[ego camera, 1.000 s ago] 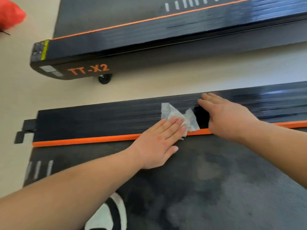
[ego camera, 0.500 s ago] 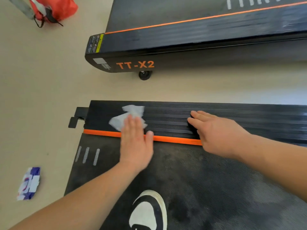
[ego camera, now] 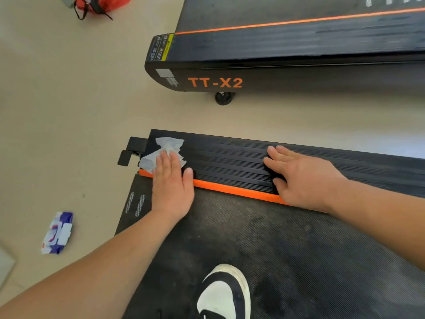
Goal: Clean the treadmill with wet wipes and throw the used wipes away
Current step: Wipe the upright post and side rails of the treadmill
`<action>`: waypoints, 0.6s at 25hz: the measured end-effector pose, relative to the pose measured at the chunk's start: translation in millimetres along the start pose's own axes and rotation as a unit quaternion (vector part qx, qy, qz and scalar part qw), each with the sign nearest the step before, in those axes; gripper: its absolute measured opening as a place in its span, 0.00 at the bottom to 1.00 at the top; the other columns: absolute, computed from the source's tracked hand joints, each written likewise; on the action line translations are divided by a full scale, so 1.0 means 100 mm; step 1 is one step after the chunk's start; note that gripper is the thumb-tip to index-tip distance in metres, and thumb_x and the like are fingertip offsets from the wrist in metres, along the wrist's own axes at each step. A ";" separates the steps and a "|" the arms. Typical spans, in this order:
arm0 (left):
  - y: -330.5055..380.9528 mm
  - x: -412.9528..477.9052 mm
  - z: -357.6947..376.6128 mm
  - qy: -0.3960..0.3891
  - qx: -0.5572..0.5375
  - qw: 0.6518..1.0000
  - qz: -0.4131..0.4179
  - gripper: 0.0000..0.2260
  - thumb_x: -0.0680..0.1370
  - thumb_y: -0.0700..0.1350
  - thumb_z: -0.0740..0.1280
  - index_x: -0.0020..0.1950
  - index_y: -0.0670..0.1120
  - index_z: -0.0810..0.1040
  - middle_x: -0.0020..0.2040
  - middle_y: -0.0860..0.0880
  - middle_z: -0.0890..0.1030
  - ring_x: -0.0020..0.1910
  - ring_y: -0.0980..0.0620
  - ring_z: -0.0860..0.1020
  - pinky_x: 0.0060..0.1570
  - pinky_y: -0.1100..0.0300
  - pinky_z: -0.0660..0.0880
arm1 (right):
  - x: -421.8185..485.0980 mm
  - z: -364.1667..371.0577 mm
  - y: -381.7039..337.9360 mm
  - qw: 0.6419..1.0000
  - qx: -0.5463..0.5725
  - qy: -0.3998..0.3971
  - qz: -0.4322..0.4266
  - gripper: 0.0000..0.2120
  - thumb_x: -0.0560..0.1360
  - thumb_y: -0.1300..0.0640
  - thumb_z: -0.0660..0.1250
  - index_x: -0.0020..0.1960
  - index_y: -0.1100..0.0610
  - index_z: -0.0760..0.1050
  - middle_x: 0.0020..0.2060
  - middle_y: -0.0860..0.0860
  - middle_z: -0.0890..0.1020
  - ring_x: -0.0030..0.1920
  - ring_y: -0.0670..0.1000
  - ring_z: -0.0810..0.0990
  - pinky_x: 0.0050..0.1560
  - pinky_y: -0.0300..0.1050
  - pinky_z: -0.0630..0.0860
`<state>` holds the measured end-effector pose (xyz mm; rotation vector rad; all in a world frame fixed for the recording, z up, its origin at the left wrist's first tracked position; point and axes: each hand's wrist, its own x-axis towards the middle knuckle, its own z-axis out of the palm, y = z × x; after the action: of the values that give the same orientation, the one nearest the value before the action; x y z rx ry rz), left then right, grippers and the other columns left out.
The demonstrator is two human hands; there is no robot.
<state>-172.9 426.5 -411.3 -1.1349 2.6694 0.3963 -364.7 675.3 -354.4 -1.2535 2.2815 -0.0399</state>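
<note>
A black treadmill lies under me, with a ribbed side rail (ego camera: pixel 230 162), an orange strip (ego camera: pixel 232 188) and a dark belt (ego camera: pixel 287 261). A crumpled white wet wipe (ego camera: pixel 167 145) lies at the rail's left end. My left hand (ego camera: pixel 171 185) presses flat on the wipe with straight fingers. Further right on the rail, my right hand (ego camera: pixel 303 176) rests flat with its fingers extended and holds nothing.
A second black treadmill marked TT-X2 (ego camera: pixel 216 82) stands beyond a strip of beige floor. A blue and white wipes pack (ego camera: pixel 57 232) lies on the floor at the left. A red bag (ego camera: pixel 101 3) sits at the top left. A black and white shoe (ego camera: pixel 225 293) stands on the belt.
My left hand has slid the wipe leftward along the rail to its end. My right hand has stayed flat on the rail. The view has shifted left, and the wipes pack has come into sight.
</note>
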 end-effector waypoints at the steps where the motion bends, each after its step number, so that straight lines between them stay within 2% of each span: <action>1: 0.10 -0.06 0.02 0.003 0.000 0.999 0.038 0.31 0.85 0.58 0.45 0.83 0.44 0.44 0.84 0.44 0.43 0.82 0.44 0.41 0.81 0.44 0.45 | -0.02 -0.02 0.02 1.000 0.000 -0.002 -0.001 0.27 0.83 0.48 0.54 0.81 0.42 0.54 0.82 0.39 0.48 0.81 0.40 0.46 0.75 0.50 0.68; 3: 0.21 -0.23 0.06 -0.010 0.033 0.986 0.164 0.31 0.84 0.60 0.44 0.84 0.47 0.42 0.84 0.47 0.39 0.82 0.48 0.37 0.81 0.47 0.42 | -0.02 -0.03 0.04 1.000 -0.007 -0.002 -0.015 0.28 0.83 0.48 0.54 0.81 0.40 0.54 0.81 0.37 0.48 0.80 0.37 0.46 0.74 0.47 0.68; 5: 0.10 -0.20 0.04 -0.030 0.057 0.973 0.222 0.30 0.84 0.60 0.42 0.84 0.50 0.39 0.83 0.51 0.36 0.81 0.54 0.33 0.81 0.51 0.40 | -0.02 -0.06 0.05 1.000 -0.012 0.001 -0.011 0.28 0.83 0.47 0.55 0.81 0.39 0.54 0.81 0.35 0.48 0.79 0.36 0.46 0.73 0.46 0.69; 6: -0.02 -0.10 0.02 -0.014 0.058 0.977 0.203 0.30 0.85 0.59 0.43 0.84 0.50 0.41 0.83 0.50 0.38 0.81 0.54 0.35 0.81 0.50 0.41 | -0.02 -0.06 0.04 1.000 -0.015 0.003 -0.012 0.27 0.83 0.47 0.55 0.81 0.39 0.55 0.81 0.35 0.49 0.79 0.36 0.46 0.73 0.46 0.70; 8: -0.21 0.08 -0.03 0.033 0.033 0.997 0.067 0.30 0.84 0.57 0.45 0.84 0.44 0.46 0.84 0.44 0.45 0.83 0.48 0.41 0.81 0.45 0.46 | -0.02 -0.06 0.01 1.000 -0.020 0.005 -0.014 0.27 0.83 0.46 0.55 0.81 0.39 0.55 0.81 0.36 0.49 0.79 0.36 0.47 0.72 0.46 0.70; 10: -0.25 0.17 -0.07 0.036 -0.007 0.998 -0.048 0.29 0.85 0.53 0.46 0.83 0.41 0.48 0.83 0.40 0.48 0.83 0.43 0.44 0.80 0.44 0.47 | -0.02 -0.07 0.02 1.000 -0.018 -0.003 -0.017 0.28 0.82 0.46 0.55 0.81 0.40 0.54 0.81 0.36 0.48 0.80 0.37 0.46 0.73 0.47 0.69; 12: -0.04 0.07 0.00 0.037 -0.046 0.997 -0.042 0.27 0.86 0.51 0.47 0.83 0.42 0.49 0.84 0.42 0.47 0.83 0.45 0.43 0.81 0.46 0.46 | -0.03 -0.06 0.06 1.000 -0.015 -0.011 -0.022 0.29 0.82 0.46 0.56 0.82 0.40 0.52 0.81 0.36 0.47 0.80 0.37 0.44 0.74 0.47 0.68; 15: 0.36 -0.24 0.08 0.052 -0.093 0.992 0.064 0.24 0.87 0.48 0.53 0.83 0.47 0.57 0.84 0.49 0.53 0.82 0.52 0.47 0.81 0.50 0.52 | -0.01 -0.06 0.12 0.999 0.000 -0.018 -0.029 0.29 0.82 0.47 0.57 0.81 0.39 0.52 0.81 0.35 0.46 0.79 0.36 0.44 0.75 0.46 0.67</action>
<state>-181.9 469.1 -406.4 -1.0611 2.8555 0.6384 -376.0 681.5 -352.4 -1.3096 2.2142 -0.0382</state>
